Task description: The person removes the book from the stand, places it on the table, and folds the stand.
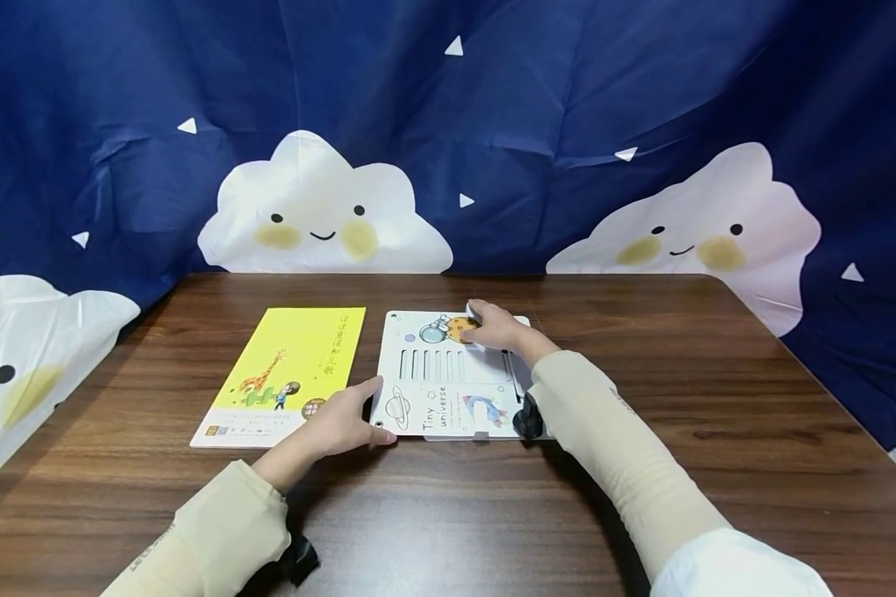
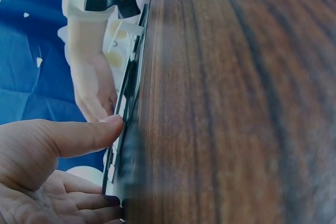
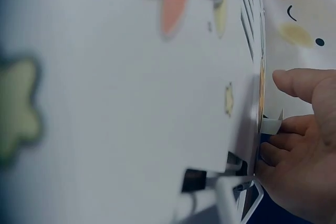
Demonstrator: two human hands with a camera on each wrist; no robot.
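Note:
A white book stand [image 1: 426, 377], folded flat and printed with planets, a rocket and "Tiny universe", lies on the table between both hands. My left hand [image 1: 343, 421] spans its near left corner, fingers along the left side and thumb at the front edge. In the left wrist view that thumb [image 2: 86, 136] is extended and touches the stand's edge. Over the far right part reaches my right hand [image 1: 496, 326], its fingers by the far edge. The right wrist view shows the right fingers [image 3: 291, 140] loosely bent beside a small white tab [image 3: 270, 126], thumb apart.
Left of the stand lies a yellow book [image 1: 291, 348] with a giraffe on its cover. Both rest on a dark wooden table [image 1: 679, 398]. Behind it hangs a blue curtain [image 1: 508, 99] with smiling clouds. A bent white bracket [image 3: 228, 198] shows at the stand's side.

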